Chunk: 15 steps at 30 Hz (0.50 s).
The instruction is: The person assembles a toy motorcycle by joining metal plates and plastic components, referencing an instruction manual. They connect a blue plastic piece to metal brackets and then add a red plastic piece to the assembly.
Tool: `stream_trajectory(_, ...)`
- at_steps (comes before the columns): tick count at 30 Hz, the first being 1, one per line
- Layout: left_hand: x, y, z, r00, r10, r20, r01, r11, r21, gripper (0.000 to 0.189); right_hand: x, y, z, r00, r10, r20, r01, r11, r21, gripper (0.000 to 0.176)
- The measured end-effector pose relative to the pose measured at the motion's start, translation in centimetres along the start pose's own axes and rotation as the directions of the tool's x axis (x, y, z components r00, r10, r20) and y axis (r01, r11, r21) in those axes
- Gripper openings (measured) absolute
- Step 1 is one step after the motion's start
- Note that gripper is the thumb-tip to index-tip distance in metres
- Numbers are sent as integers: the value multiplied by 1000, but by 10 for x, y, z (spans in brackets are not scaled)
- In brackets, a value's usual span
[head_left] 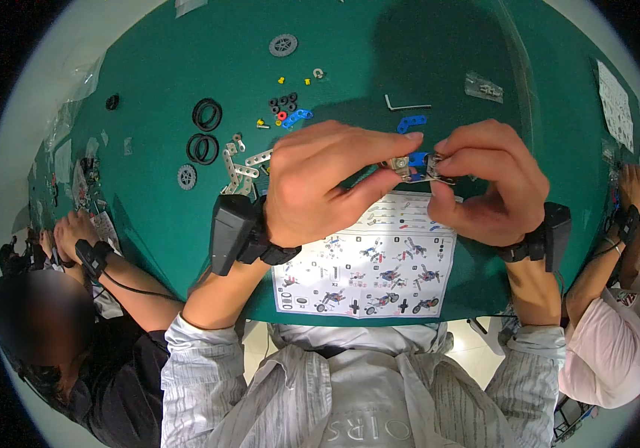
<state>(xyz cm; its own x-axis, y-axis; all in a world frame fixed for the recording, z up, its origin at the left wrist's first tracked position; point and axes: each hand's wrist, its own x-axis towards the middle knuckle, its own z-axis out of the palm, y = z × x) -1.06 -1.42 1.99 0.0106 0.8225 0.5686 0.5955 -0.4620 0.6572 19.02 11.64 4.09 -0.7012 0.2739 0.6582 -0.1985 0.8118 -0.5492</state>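
Both ends of the model (pixel 417 159) are partly covered by the left hand (pixel 312 175) and the right hand (pixel 495 175), so its full shape is hard to make out; only blue and silver parts show between them. The left hand also hides the far left corner of the sheet (pixel 364 299), whose print is too small to read, and a part of the silver strips (pixel 244 171). The content of the bag (pixel 484 88), toward the right edge of the table (pixel 155 75), is not clear.

The long axis of the model goes roughly from left to right, along the near edge of the table; which end is its front, I cannot tell. It is held above the table, near the far edge of the sheet.

The left hand pinches the left end between thumb and forefinger, with a narrow opening. The right hand is curled, and its thumb and fingertips grip the right end.

Just beyond the model, toward the far edge, lie a blue link (pixel 411 123) and the hex key (pixel 408 104). Nearer to the left edge are tyres (pixel 196 119) and a grey wheel (pixel 186 176).
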Motion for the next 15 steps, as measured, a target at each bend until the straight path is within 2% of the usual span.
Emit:
stream_trajectory(5,5,0,5,998,8,-63,-12,998,-59,39,0,0,1,1000,-4,-9,4,1000,2,28)
stream_trajectory(10,6,-1,3,998,52,-44,-54,997,-56,40,0,0,0,1000,-21,-5,21,1000,-4,28)
stream_trajectory(15,6,-1,3,993,116,-34,-116,993,-14,40,-5,1,1,991,-136,-8,134,985,-107,31)
